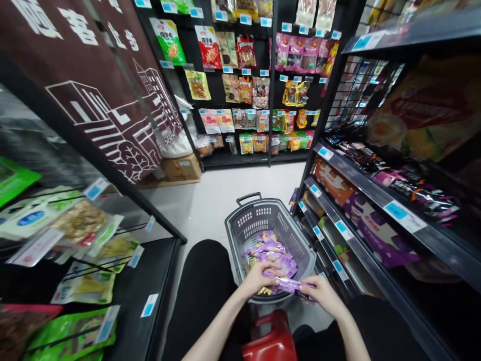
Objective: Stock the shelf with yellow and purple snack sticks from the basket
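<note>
A grey shopping basket [294, 230] stands on the floor between my knees, with several purple snack packets [270, 248] heaped in it. Over the basket's near rim, my left hand [262, 279] pinches the left end of a purple snack packet [288, 285]. My right hand [319, 292] grips the right end of that same packet, its fingers closed. A darker edge shows beneath the packet by my right fingers; I cannot tell whether it is a second packet.
On the right, a shelf [361, 173] carries dark snack packets, with purple boxes [376, 228] below. Hanging bags line the left rack [150, 250] and the back rack [268, 100]. A red stool [271, 336] sits between my legs. A cardboard box [182, 169] lies by the brown banner [101, 90].
</note>
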Demonstrator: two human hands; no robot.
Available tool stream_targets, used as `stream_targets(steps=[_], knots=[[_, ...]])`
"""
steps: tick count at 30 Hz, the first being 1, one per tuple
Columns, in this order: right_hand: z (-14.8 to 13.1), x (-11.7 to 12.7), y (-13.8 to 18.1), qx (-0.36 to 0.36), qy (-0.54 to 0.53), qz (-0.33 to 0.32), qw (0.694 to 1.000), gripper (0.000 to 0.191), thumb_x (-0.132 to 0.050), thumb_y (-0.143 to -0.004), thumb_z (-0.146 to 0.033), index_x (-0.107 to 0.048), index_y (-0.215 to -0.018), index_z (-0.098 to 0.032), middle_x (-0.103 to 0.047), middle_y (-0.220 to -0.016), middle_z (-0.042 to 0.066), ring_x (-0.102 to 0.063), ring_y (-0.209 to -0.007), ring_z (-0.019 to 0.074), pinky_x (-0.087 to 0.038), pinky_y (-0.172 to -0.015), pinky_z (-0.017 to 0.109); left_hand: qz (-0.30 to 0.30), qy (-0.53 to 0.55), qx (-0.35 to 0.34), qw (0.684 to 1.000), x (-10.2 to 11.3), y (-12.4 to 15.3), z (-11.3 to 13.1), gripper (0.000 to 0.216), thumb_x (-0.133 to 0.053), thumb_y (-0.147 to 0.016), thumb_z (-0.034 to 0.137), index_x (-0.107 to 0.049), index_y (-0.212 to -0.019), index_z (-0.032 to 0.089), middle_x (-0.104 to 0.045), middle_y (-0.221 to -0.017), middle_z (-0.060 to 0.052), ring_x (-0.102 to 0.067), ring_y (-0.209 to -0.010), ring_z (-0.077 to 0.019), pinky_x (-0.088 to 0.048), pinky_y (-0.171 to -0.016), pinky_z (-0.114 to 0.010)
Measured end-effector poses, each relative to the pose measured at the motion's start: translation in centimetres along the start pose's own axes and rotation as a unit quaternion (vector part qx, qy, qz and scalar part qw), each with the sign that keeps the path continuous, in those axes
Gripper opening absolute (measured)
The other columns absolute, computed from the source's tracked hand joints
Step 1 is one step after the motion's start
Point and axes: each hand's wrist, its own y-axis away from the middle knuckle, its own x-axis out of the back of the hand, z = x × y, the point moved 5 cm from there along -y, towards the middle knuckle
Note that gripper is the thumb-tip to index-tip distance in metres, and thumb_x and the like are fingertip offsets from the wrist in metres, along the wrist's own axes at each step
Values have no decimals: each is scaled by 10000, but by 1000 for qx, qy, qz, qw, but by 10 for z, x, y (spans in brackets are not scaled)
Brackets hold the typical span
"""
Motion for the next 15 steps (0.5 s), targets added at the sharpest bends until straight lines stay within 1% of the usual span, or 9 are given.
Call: stream_targets(steps=[2,4,7,9,11,13,15], knots=[[11,2,-3,22,35,28,999,221,-600,-711,-343,-698,-642,-157,-605,-525,2,-512,-491,125,-362,-474,213,6,-73,4,997,0,-3,-3,382,-755,-481,293,-671,-811,119,-685,-746,-67,-624,-694,-207,-482,-622,-286],[19,3,-4,34,83,54,995,191,-612,-696,-309,-707,-629,-158,-620,-546,6,-523,-536,141,-360,-502,220,-8,-159,-19,987,-4,-4,-3,275,-718,-528,267,-692,-766,132,-690,-728,-46,-618,-698,-187,-454,-641,-252],[31,-3,-6,9,127,58,990,142,-633,-659,-270,-723,-657,-161,-640,-557,8,-539,-550,158,-361,-501,226,-53,-296,-62,952,-15,-1,-5,193,-668,-599,283,-713,-751,174,-687,-684,-9,-600,-669,-157,-404,-618,-211],[35,-9,-7,-1,128,53,990,136,-649,-635,-258,-729,-695,-165,-665,-590,16,-561,-574,172,-380,-512,231,-78,-351,-63,931,-21,0,-10,199,-643,-636,335,-718,-751,191,-678,-641,2,-586,-627,-145,-375,-574,-197],[36,-14,-9,11,118,55,991,149,-670,-613,-261,-728,-713,-168,-688,-646,30,-589,-636,191,-414,-565,248,-90,-358,-42,929,-25,0,-17,228,-630,-651,368,-719,-756,185,-670,-615,2,-573,-593,-137,-360,-539,-188],[34,-14,-10,24,100,68,992,156,-688,-593,-274,-719,-699,-165,-693,-669,39,-603,-670,201,-437,-605,263,-104,-331,-23,938,-28,-1,-21,238,-625,-658,359,-716,-765,166,-667,-610,-2,-560,-571,-129,-357,-528,-182],[33,-9,-9,16,69,81,994,160,-694,-584,-285,-703,-675,-154,-680,-639,38,-602,-615,188,-447,-570,264,-128,-290,-7,948,-29,-2,-22,238,-636,-652,332,-713,-779,145,-665,-613,-3,-544,-551,-117,-361,-528,-178]])
